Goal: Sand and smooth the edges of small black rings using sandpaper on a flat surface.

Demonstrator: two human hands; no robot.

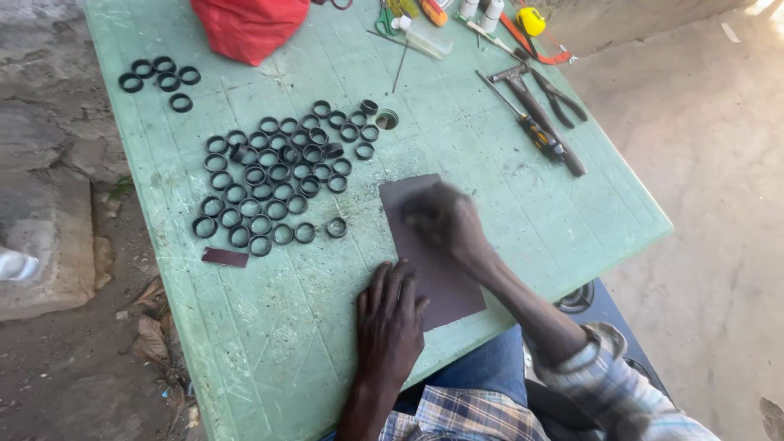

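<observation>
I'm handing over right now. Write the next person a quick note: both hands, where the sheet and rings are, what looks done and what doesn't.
Left hand: flat, palm down, pinning the near edge of the dark rectangular abrasive sheet on the green plastic table.
Right hand: on the sheet, fingers bunched, motion-blurred; whatever it presses there is hidden.
Black rings: a large cluster lies left of the sheet; six more lie at the far left corner.
Done or not: cannot tell which rings are finished.
Hand tools lie at the far right, untouched.

Two hands (390, 318), one sandpaper sheet (437, 269), dozens of black rings (273, 175)
</observation>
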